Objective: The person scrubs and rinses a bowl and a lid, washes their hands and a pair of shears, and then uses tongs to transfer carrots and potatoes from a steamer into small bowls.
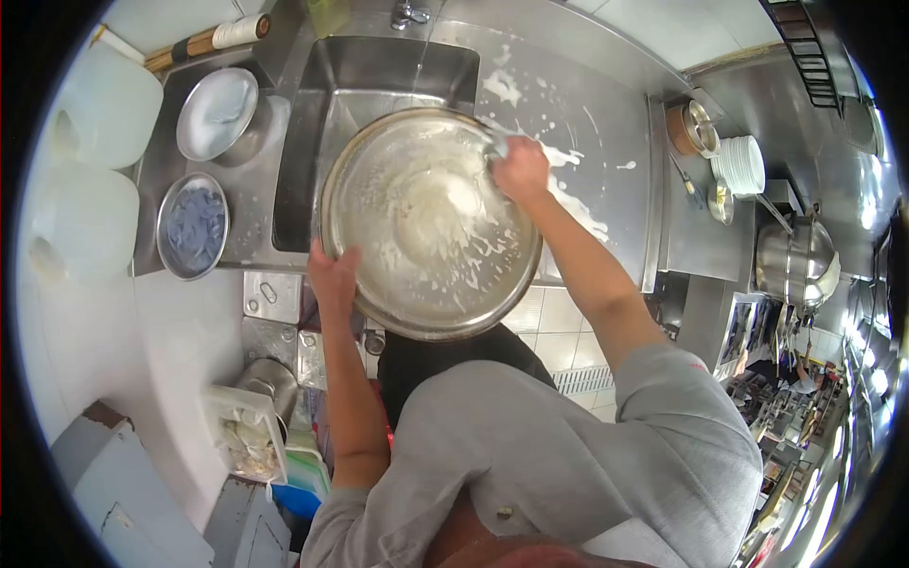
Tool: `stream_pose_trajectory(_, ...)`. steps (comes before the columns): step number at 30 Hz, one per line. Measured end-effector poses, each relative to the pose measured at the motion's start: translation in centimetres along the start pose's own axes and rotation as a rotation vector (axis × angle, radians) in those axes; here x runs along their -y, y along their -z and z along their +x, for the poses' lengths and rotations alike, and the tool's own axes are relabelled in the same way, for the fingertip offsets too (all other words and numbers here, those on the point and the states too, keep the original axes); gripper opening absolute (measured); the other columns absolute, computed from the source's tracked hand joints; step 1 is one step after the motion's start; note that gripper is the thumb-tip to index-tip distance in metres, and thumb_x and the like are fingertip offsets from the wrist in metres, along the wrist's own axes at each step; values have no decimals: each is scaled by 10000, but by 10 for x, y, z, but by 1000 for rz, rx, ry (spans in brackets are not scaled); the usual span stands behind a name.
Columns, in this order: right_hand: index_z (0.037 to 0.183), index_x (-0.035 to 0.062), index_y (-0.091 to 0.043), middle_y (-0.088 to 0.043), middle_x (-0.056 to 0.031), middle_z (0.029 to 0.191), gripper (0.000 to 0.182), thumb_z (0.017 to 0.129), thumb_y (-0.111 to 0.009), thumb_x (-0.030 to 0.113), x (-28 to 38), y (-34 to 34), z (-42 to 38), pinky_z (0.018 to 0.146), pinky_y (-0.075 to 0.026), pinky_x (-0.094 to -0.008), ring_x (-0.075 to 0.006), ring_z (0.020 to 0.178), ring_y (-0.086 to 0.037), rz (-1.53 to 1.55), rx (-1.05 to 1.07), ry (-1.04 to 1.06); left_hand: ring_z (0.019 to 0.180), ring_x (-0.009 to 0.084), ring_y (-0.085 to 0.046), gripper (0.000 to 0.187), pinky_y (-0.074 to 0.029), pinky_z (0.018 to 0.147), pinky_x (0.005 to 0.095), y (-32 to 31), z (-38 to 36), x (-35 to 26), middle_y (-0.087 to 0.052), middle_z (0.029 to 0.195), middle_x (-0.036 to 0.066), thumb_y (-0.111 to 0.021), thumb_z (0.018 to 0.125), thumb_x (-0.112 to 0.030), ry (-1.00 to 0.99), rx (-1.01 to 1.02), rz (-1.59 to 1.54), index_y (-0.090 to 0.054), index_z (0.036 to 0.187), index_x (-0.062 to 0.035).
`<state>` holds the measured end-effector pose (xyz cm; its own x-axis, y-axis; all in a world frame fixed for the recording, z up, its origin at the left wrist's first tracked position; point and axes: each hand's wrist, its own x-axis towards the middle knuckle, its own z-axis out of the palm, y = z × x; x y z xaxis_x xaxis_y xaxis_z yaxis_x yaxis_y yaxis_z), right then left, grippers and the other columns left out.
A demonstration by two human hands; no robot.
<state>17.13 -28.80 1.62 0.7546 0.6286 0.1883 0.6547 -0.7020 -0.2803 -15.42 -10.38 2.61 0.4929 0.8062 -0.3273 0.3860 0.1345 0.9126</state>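
A large round metal basin (398, 204), streaked with white suds, is tilted so that its inside faces me, over the front edge of the sink (317, 95). My left hand (333, 275) grips its lower left rim, thumb on the inner side. At the upper right of the basin, my right hand (522, 170) is closed around a pale grey scrubber (498, 144), blurred and mostly covered by the fingers. The scrubber is against the basin's inner wall near the rim. Water runs in a thin stream below the tap (409, 14) behind the basin.
White foam (578, 206) is splashed over the steel counter (615, 123) on the right. To the left stand a bowl of suds (216, 114) and a bowl of bluish contents (193, 227). Stacked white plates (739, 166) and a large pot (788, 256) are farther right.
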Motion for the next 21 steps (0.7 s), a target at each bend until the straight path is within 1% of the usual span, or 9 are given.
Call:
stream_pose_trajectory(3,988,-18,-672,-676,-241,1010,304,759,-673,182,-11,22,-37,923,-515,-476,-412,1014,-629,-70,93,-146,876,228,-675,387,-529,807,357,0,-1,-13,-713,997,143,-737,779,-107,-32,5,-36,-615,1118,36)
stream_pose_trajectory(6,975,-27,-667,-670,-241,973,292,739,-657,144,3,4,-4,913,-512,-488,-413,1014,-624,23,-61,-104,873,258,-680,395,-523,806,378,-1,1,-5,-717,973,170,-748,762,-135,-62,15,-43,-619,1088,47)
stream_pose_trajectory(8,980,-40,-662,-661,-225,954,343,673,-653,115,24,-32,35,921,-483,-492,-405,981,-609,169,-178,165,875,251,-678,400,-523,808,371,-1,7,11,-718,978,166,-748,762,-132,-75,-14,7,-616,1095,47)
stream_pose_trajectory(10,1118,-19,-649,-649,-250,1110,475,674,-679,147,70,-62,56,953,-476,-497,-426,1042,-589,296,-324,334,875,240,-676,402,-524,806,361,-3,12,24,-718,983,154,-746,762,-125,-82,-57,87,-613,1101,46)
stream_pose_trajectory(11,1194,-33,-615,-619,-247,1209,525,739,-716,208,99,-42,49,1000,-450,-513,-427,1123,-566,260,-187,408,874,234,-675,404,-525,809,355,-7,10,14,-717,986,148,-746,763,-124,-60,-42,7,-613,1106,44)
stream_pose_trajectory(12,1315,-44,-555,-528,-263,1382,569,879,-636,312,116,-43,35,1112,-371,-495,-428,1274,-488,219,-189,399,874,227,-674,407,-525,811,349,-7,2,-3,-716,988,142,-746,764,-123,-31,-27,-70,-612,1111,43)
stream_pose_trajectory(15,1383,-56,-506,-482,-270,1444,601,974,-543,382,73,-49,3,1166,-309,-495,-425,1341,-443,-65,-132,341,873,210,-671,400,-525,816,338,-7,-4,-11,-714,995,128,-740,774,-112,-3,-19,-146,-614,1124,39)
stream_pose_trajectory(18,1369,-91,-495,-493,-278,1421,554,948,-574,260,8,-15,-33,1130,-361,-497,-435,1301,-473,-152,-104,338,873,197,-667,390,-525,818,335,-8,-4,-7,-713,998,121,-730,786,-97,-37,-26,-150,-617,1135,36)
stream_pose_trajectory(21,1299,-90,-552,-527,-272,1367,480,868,-613,114,1,21,-101,1078,-417,-492,-452,1231,-515,-137,-41,181,874,189,-662,386,-526,815,334,-11,-3,-14,-713,999,113,-725,793,-83,-29,-25,-204,-617,1144,34)
